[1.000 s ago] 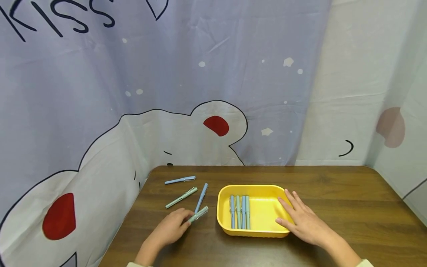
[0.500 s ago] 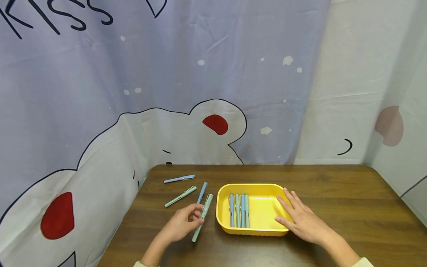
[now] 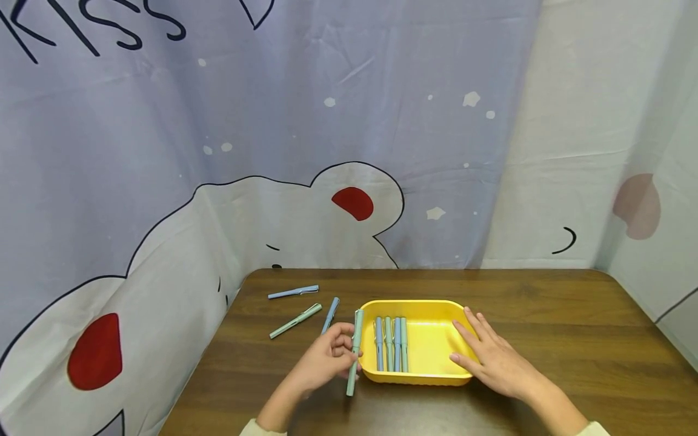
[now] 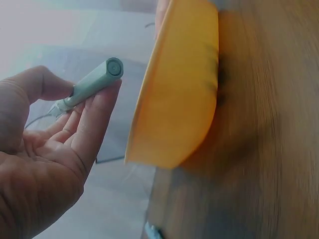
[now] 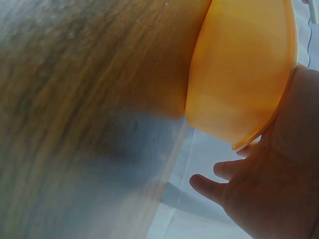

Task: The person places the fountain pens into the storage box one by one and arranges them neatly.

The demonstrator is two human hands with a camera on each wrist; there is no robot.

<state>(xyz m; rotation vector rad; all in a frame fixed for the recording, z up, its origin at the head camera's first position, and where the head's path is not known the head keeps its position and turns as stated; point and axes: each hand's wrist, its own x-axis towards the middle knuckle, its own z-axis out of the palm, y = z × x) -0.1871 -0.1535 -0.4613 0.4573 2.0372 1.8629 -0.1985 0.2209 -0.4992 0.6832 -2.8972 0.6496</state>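
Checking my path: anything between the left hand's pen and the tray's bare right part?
Yes: from the held pen, the left rim of the yellow tray comes first, then four pens lying inside. The right hand is at the opposite edge, not between.

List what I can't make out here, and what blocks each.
Head: the near end of the blue pen behind the left grip, which hides it.
Left wrist: the inside of the yellow tray, hidden by its wall.
Left wrist: a pale blue object, cut off by the bottom edge.
Right wrist: tabletop detail, blurred.
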